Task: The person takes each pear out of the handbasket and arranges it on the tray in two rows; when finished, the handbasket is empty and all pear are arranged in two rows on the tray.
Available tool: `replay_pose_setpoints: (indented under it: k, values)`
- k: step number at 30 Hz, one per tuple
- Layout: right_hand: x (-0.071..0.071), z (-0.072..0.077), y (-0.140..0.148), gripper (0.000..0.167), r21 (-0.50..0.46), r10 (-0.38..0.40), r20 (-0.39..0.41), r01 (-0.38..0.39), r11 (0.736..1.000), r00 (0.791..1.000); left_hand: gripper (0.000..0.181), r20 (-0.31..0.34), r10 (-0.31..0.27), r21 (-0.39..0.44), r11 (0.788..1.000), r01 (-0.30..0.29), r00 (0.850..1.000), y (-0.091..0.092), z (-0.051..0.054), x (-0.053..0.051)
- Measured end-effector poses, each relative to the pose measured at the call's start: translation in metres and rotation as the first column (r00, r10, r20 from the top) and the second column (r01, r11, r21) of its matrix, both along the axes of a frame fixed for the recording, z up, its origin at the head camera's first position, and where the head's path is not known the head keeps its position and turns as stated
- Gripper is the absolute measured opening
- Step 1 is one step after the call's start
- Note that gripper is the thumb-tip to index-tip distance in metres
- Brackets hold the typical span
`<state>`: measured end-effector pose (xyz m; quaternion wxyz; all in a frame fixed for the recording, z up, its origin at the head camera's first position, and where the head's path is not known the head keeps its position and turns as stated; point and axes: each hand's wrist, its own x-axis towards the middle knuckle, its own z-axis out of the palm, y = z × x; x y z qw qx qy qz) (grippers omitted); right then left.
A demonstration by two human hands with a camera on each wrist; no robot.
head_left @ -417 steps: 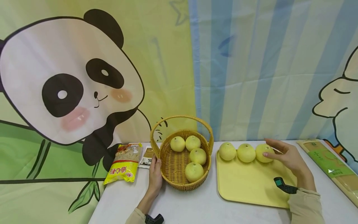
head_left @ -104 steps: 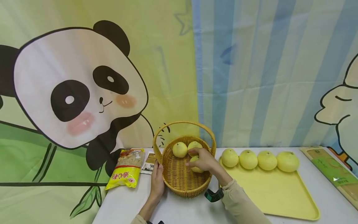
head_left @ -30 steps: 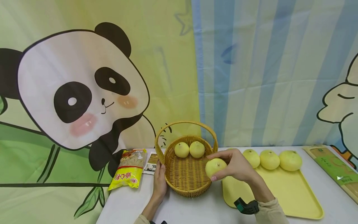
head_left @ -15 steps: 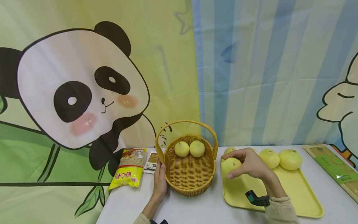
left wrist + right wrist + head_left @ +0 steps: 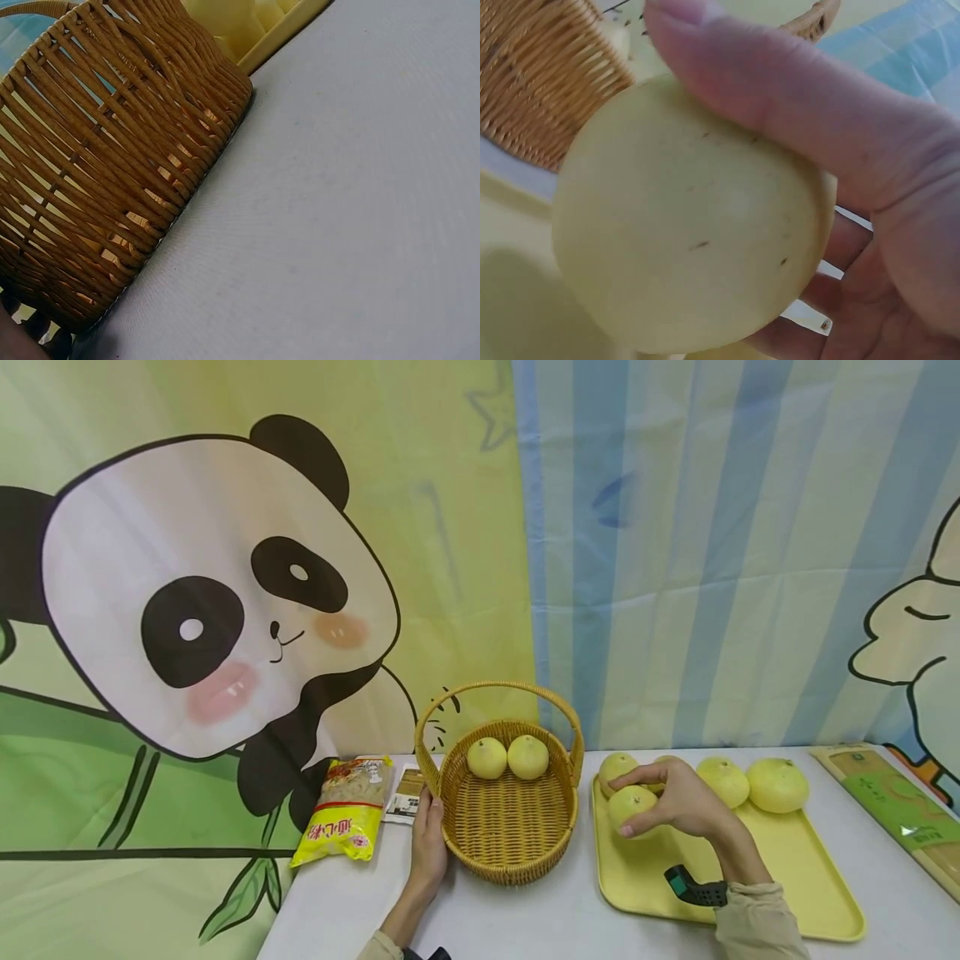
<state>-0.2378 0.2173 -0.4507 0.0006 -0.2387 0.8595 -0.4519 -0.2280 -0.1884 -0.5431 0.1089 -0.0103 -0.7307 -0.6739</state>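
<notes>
In the head view my right hand [image 5: 690, 802] grips a small round pale yellow melon [image 5: 631, 811] above the left part of the yellow tray [image 5: 750, 902]. Whether it touches the tray is hard to tell. The right wrist view shows the thumb across the held melon [image 5: 690, 225], with other fingers round its far side. Along the tray's back edge sit a melon [image 5: 617, 768] at left, one partly hidden behind my hand, and two at right, one being a melon [image 5: 777, 785]. My left hand [image 5: 429, 852] rests against the outer left wall of the wicker basket [image 5: 510, 868], which contains two melons.
Left of the basket lie a yellow bag of pasta [image 5: 345, 814] and a small flat packet [image 5: 405, 797]. A long green-and-tan package [image 5: 892, 810] lies right of the tray. The basket's arched handle [image 5: 498, 685] stands upright. A printed curtain [image 5: 637, 568] hangs behind the white table.
Two melons have left the basket since the oldest frame; the tray's row has grown. Over the last second my right hand carried another melon rightward from the basket over the tray. My left hand stayed.
</notes>
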Motion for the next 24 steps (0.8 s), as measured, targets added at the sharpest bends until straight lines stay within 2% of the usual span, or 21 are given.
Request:
replay_pose_setpoints:
  k: [7,14,24]
  values:
    - [-0.001,-0.003,-0.001,0.060,0.104,-0.036,0.034,0.032,0.994,0.999,0.056,-0.005,0.006,0.008,1.000,-0.006,1.000,0.000,0.001,0.001]
    - [0.000,-0.001,-0.005,0.059,0.158,-0.016,0.023,0.012,0.987,1.000,0.055,-0.013,-0.006,0.019,1.000,0.006,1.000,0.000,0.003,0.001]
    - [0.003,0.002,-0.012,0.061,0.223,-0.025,0.016,0.021,0.975,1.000,0.055,-0.013,-0.007,0.015,1.000,0.007,1.000,0.001,0.002,0.000]
